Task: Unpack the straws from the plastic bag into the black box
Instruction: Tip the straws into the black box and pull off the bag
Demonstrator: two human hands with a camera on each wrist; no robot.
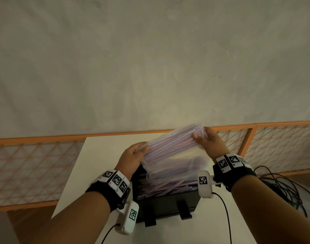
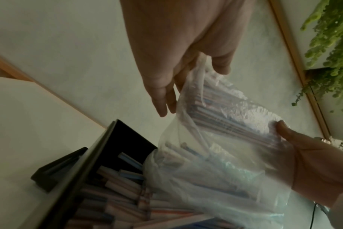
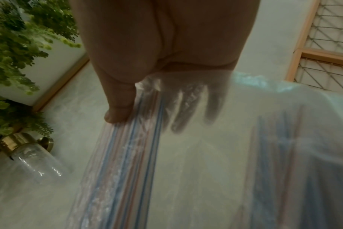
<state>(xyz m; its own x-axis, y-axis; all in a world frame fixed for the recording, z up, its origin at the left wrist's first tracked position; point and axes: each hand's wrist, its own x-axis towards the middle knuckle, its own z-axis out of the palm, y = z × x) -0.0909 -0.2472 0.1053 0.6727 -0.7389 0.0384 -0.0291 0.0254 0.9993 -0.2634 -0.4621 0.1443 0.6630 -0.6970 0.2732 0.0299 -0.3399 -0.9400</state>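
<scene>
Above the black box, left hand and right hand grip the plastic bag ends.

white table, black box on it, cables at right edge

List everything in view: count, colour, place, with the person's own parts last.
plastic bag: one, clear, held up over the black box, mouth hanging down.
straws: many, pale with red and blue stripes; one bundle inside the bag, more lying in the box.
black box: one, black, on the white table.
white table: one, under the box.
lattice railing: orange frame, behind the table.
cables: several, black, right of the table.
plants: green, hanging by the wall.
left hand: grips the bag's lower left end.
right hand: grips the bag's upper right end.
</scene>
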